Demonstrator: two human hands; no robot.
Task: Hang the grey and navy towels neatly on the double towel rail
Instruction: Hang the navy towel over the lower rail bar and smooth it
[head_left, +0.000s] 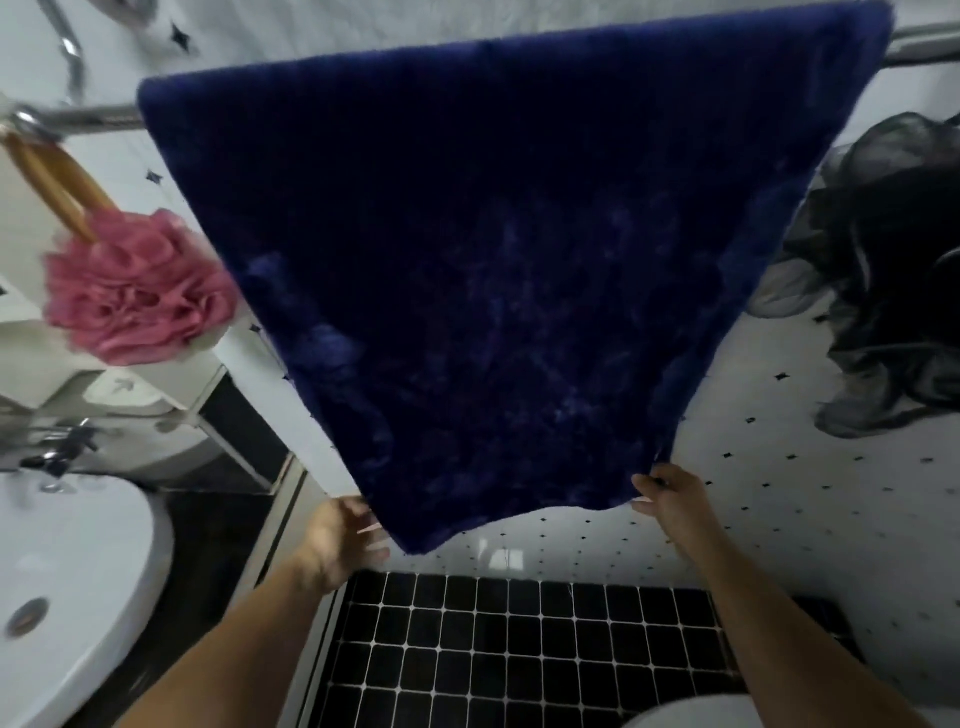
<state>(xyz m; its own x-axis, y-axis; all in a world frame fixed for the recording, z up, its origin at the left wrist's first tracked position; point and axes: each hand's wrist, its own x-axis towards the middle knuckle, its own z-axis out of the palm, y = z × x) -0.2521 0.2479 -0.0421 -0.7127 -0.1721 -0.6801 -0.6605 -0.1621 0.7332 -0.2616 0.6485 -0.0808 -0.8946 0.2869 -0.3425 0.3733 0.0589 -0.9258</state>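
Against white tiles (810, 499), both hands' fingers (644, 486) pinch navy towel (493, 249) corners.

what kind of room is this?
Almost certainly a home bathroom: a white sink with a tap at the left, a pink bath sponge hanging beside a wall-mounted towel rail that carries a navy towel, and tiled wall and floor.

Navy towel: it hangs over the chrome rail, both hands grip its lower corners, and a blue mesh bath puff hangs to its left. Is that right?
One detail is wrong: the mesh bath puff is pink, not blue, as the head view shows. The rest holds: the navy towel hangs over the chrome rail, and the left hand and right hand grip its lower corners.
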